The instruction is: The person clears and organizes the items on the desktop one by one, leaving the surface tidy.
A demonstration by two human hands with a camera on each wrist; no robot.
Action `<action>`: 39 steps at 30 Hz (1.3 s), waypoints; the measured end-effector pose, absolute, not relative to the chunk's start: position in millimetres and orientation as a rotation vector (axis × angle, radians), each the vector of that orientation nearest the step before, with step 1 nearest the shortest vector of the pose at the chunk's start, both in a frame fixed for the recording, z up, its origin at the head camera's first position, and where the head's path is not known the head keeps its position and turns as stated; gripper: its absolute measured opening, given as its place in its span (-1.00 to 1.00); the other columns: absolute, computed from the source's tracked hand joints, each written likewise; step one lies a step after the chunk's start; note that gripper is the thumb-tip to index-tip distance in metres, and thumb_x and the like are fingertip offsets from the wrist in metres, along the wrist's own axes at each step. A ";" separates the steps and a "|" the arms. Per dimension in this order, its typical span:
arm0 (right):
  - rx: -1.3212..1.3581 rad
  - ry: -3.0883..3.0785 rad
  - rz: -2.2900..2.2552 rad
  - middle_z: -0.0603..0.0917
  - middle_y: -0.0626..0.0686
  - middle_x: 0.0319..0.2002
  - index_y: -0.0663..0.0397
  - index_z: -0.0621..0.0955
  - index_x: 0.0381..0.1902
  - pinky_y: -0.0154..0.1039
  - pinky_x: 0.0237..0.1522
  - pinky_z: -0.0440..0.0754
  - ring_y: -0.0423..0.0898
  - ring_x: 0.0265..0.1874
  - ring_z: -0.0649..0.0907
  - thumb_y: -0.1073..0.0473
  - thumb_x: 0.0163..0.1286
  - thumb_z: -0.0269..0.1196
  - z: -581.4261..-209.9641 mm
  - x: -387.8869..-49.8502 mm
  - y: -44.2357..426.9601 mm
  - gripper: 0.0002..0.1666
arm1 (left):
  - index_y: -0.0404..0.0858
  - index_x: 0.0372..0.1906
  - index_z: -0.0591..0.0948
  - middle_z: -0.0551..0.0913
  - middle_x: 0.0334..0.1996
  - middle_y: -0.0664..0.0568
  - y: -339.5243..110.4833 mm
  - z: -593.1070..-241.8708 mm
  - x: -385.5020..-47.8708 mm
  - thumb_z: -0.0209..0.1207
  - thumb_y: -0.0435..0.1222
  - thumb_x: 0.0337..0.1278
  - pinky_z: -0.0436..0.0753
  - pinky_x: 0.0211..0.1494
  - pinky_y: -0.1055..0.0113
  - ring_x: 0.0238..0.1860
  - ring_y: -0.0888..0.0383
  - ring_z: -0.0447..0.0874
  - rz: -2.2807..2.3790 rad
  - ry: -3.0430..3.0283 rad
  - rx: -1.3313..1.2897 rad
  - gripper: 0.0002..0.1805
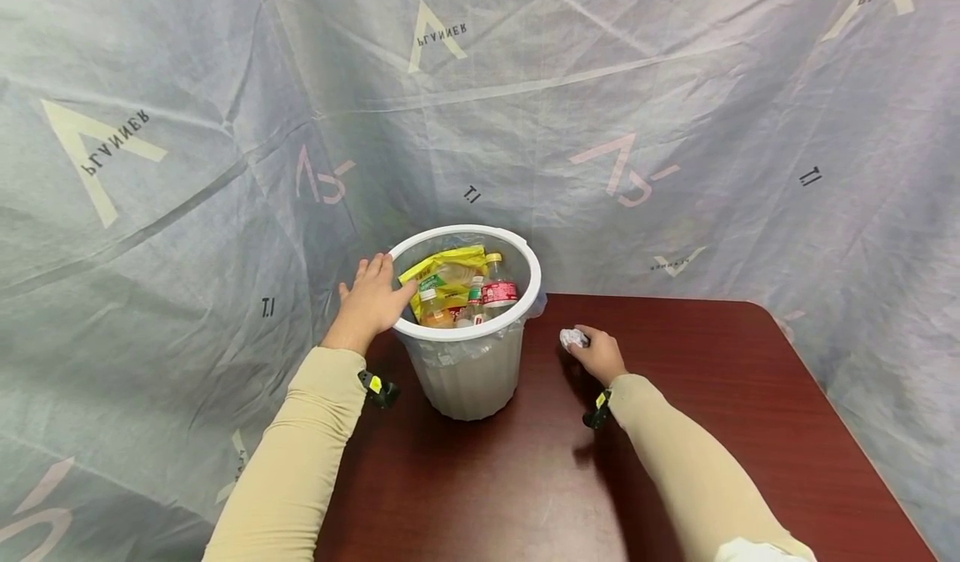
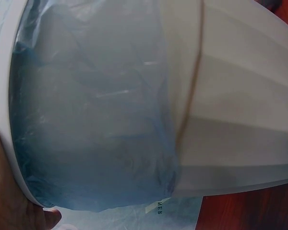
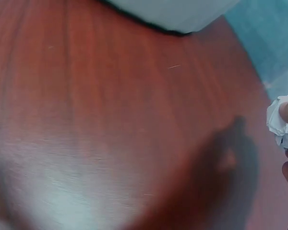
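Observation:
A grey trash can (image 1: 472, 378) with a white rim (image 1: 534, 274) stands on the table. My left hand (image 1: 372, 299) rests on the left of that rim, its fingers spread outside and the thumb reaching over the opening. In the left wrist view, part of this hand shows beside the rim and the bluish liner (image 2: 101, 105). To the right of the can, my right hand (image 1: 600, 355) pinches a crumpled white paper ball (image 1: 572, 338) above the table. The right wrist view shows the paper ball (image 3: 278, 122) between thumb and fingers at the right edge.
Inside the can are a yellow packet (image 1: 453, 270), a red-labelled plastic bottle (image 1: 498, 288) and other bottles. The dark red table (image 1: 697, 353) extends to the right and front. Grey printed sheeting (image 1: 600, 87) hangs behind and to the left.

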State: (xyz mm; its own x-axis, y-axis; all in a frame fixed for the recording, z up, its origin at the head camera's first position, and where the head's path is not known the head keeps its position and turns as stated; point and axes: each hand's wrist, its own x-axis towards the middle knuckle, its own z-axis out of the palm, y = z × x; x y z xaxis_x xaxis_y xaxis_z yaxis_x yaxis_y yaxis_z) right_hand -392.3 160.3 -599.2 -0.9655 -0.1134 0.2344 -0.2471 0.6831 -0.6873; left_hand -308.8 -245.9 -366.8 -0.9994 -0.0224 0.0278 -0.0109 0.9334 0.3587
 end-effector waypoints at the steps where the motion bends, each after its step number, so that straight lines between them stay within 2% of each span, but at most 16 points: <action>1: 0.298 -2.715 1.148 0.68 0.34 0.09 0.28 0.58 0.28 0.16 0.05 0.61 0.22 -0.02 0.69 0.13 0.31 0.34 -595.2 -394.1 162.3 -0.38 | -0.31 0.64 -0.13 -0.18 0.63 -0.22 -245.7 -366.7 -308.7 -0.22 0.26 0.44 -0.27 0.44 -0.47 0.61 -0.22 -0.38 -0.566 -3.055 0.025 -0.03; 8: 0.333 -2.643 1.147 0.71 0.31 0.03 0.26 0.60 0.27 0.13 -0.02 0.61 0.18 -0.10 0.69 0.11 0.28 0.34 -566.7 -404.1 172.4 -0.38 | -0.33 0.63 -0.12 -0.18 0.63 -0.24 -245.3 -369.0 -307.3 -0.22 0.25 0.45 -0.27 0.44 -0.47 0.61 -0.24 -0.37 -0.566 -3.049 0.010 -0.03; 16: 0.348 -2.665 1.108 0.66 0.31 0.12 0.18 0.55 0.35 0.10 -0.02 0.60 0.16 -0.06 0.67 0.09 0.37 0.33 -519.6 -407.3 180.7 -0.37 | -0.33 0.63 -0.11 -0.16 0.63 -0.23 -236.7 -371.2 -306.7 -0.21 0.25 0.43 -0.24 0.46 -0.44 0.62 -0.21 -0.35 -0.578 -3.038 0.006 -0.03; 21: 0.368 -2.647 1.066 0.64 0.30 0.17 0.16 0.53 0.36 0.12 0.04 0.59 0.17 0.02 0.65 0.08 0.38 0.33 -488.7 -410.2 184.9 -0.37 | -0.32 0.63 -0.12 -0.18 0.63 -0.21 -230.3 -370.0 -308.1 -0.20 0.24 0.43 -0.24 0.48 -0.42 0.62 -0.20 -0.36 -0.570 -3.040 0.002 -0.03; 28: 0.440 -2.604 0.999 0.60 0.34 0.21 0.17 0.54 0.36 0.18 0.08 0.59 0.25 0.12 0.62 0.08 0.38 0.35 -446.2 -407.6 186.3 -0.37 | -0.33 0.63 -0.11 -0.19 0.63 -0.23 -223.0 -369.4 -308.2 -0.20 0.21 0.45 -0.25 0.48 -0.42 0.62 -0.21 -0.37 -0.564 -3.041 -0.006 -0.05; 39: 0.518 -2.518 0.927 0.63 0.28 0.21 0.15 0.58 0.32 0.16 0.12 0.58 0.25 0.10 0.65 0.11 0.34 0.39 -401.0 -400.2 180.1 -0.39 | -0.31 0.63 -0.10 -0.15 0.63 -0.21 -208.7 -368.3 -309.1 -0.19 0.22 0.44 -0.22 0.48 -0.42 0.62 -0.19 -0.36 -0.582 -3.036 -0.018 -0.05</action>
State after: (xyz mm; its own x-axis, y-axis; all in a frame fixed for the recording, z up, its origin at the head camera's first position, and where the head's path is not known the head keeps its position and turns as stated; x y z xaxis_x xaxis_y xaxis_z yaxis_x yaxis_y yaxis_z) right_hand -400.2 180.1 -401.0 -0.8488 -0.1999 0.4894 -0.4695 0.7106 -0.5240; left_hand -309.1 -208.7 -368.3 -0.9987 0.0022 0.0519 0.0212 0.9291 0.3693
